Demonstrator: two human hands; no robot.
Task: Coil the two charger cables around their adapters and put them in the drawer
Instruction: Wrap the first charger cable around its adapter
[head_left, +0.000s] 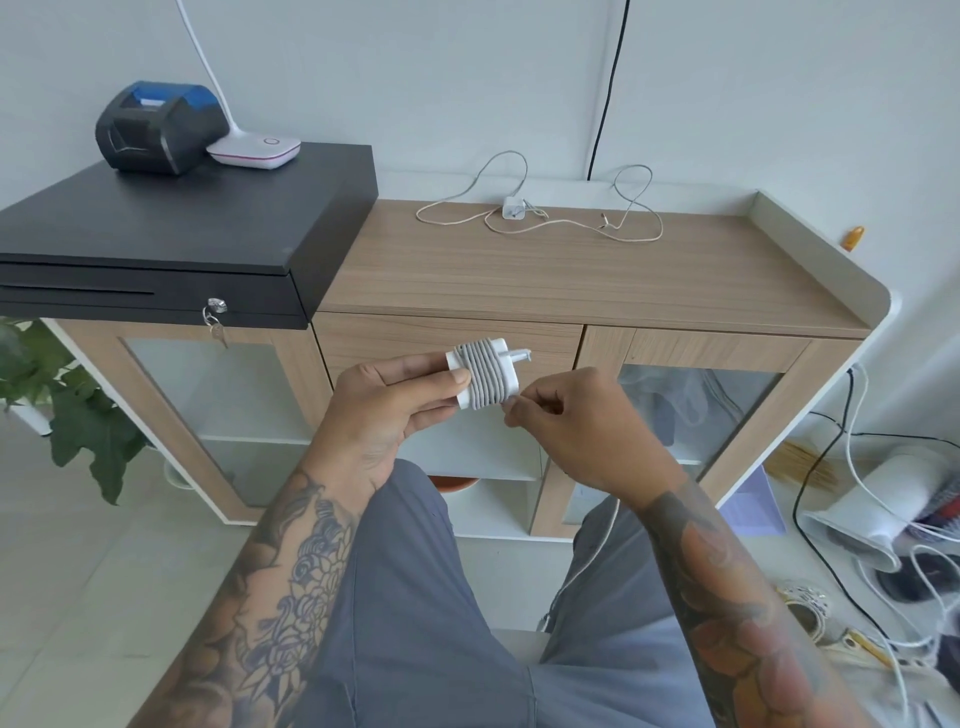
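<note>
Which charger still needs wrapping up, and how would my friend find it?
Look at the long wooden cabinet top, near the wall. A small white adapter sits there, its thin cable sprawled in loose loops. The adapter in the hands is tightly wrapped.

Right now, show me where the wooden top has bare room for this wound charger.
Free: the near strip of the wooden top between the black cash drawer and the right rim. Crowded: the back edge, where the loose charger and cable sprawl.

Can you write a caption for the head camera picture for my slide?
Left hand holds a cable-wrapped adapter; right hand pinches the cable end.
</note>
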